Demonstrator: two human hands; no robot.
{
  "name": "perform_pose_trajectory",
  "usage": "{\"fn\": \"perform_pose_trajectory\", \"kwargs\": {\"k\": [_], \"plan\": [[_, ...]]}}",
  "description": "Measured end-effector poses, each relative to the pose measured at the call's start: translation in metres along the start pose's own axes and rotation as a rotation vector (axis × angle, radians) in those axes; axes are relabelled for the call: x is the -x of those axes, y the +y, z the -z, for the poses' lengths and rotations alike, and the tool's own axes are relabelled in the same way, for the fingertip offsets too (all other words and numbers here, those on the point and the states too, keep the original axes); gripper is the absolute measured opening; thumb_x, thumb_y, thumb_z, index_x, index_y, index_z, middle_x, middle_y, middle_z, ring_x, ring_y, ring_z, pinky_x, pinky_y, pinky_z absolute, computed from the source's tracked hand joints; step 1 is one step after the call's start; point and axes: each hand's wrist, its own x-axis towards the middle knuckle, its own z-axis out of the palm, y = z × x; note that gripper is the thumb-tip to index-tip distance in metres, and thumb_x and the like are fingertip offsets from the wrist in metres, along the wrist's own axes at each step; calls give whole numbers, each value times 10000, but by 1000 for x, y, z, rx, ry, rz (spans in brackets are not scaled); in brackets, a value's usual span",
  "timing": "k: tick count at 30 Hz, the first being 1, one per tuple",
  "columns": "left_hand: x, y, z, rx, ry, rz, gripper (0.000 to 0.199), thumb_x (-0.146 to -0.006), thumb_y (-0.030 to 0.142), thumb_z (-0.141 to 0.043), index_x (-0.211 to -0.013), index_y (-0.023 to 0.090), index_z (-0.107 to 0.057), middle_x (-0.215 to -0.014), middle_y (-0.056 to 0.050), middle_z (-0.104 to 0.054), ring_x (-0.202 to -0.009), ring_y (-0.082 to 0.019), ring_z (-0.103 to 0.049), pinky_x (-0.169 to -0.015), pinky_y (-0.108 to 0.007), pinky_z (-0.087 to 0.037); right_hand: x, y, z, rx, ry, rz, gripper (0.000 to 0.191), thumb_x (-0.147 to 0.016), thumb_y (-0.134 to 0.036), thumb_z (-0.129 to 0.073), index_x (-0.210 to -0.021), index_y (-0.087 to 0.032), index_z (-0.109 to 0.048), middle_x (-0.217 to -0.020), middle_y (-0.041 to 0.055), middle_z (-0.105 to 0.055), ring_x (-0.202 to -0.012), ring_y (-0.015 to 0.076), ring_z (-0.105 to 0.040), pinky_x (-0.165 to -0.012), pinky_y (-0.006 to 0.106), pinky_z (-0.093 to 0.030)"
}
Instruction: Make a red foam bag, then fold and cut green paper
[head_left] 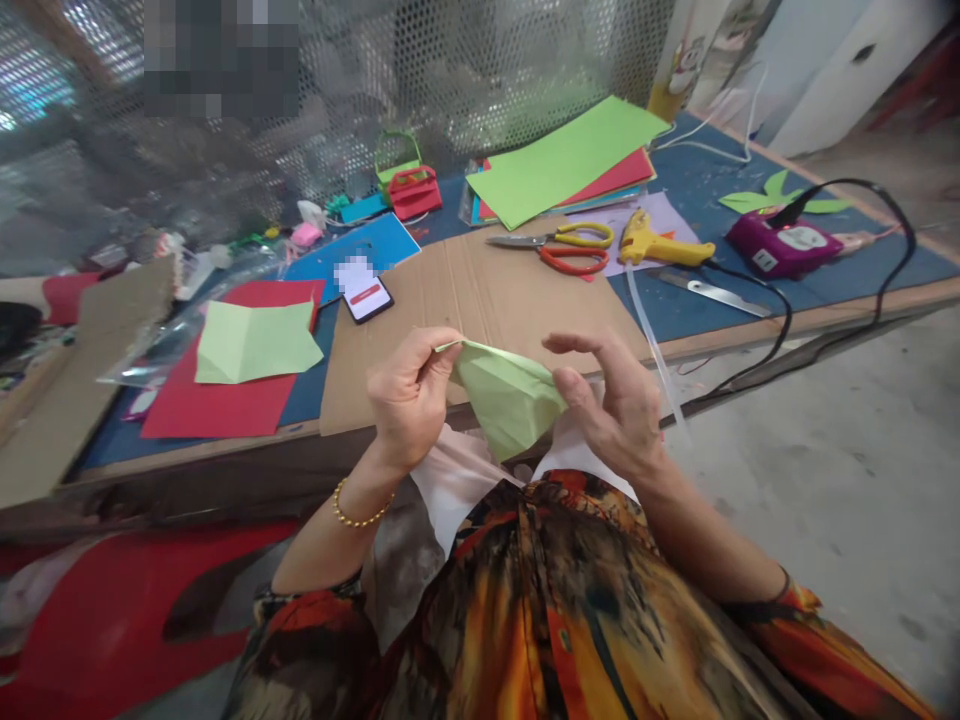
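A folded light green paper (511, 400) hangs in front of me over the table's front edge. My left hand (412, 395) pinches its upper left corner between thumb and fingers. At the paper's right side is my right hand (611, 400), thumb and forefinger spread apart, the thumb beside the paper's edge. Beyond the hands lies a brown cardboard sheet (480, 290). Another creased light green piece (259, 343) rests on red sheets (217, 412) at the left.
Scissors (574, 245), a yellow glue gun (664, 245), a blade (712, 295) and a purple box (784, 243) with a black cable are at the right. A phone (365, 298), small red bag (414, 195) and stacked green sheets (566, 160) stand farther back.
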Motion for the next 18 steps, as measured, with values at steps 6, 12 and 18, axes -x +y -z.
{"fn": "perform_pose_trajectory", "kwargs": {"k": [6, 12, 18], "plan": [[-1, 4, -4, -33, -21, -40, 228, -1087, 339, -676, -924, 215, -777, -739, 28, -735, -601, -85, -597, -581, -210, -465, -15, -7, -10, 87, -143, 151, 269, -1121, -455, -597, -1131, -225, -735, -930, 45, -768, -888, 215, -695, -833, 391, -445], [0, 5, -2, -25, -61, 35, 278, -1086, 394, -663, -917, 205, -779, -721, 13, -724, -606, -101, -605, -570, -220, -472, -14, -6, -12, 82, -96, 160, 220, -1117, -374, -619, -1019, -211, -730, -835, 13, -723, -767, 173, -645, -786, 366, -388], [-2, 9, 1, 8, -106, 120, 250, -1066, 361, -667, -897, 208, -772, -696, 15, -705, -588, -105, -592, -551, -227, -460, -14, -5, -11, 34, -128, 102, 227, -1100, -366, -636, -940, -237, -731, -785, -1, -709, -712, 164, -617, -778, 370, -381]]}}
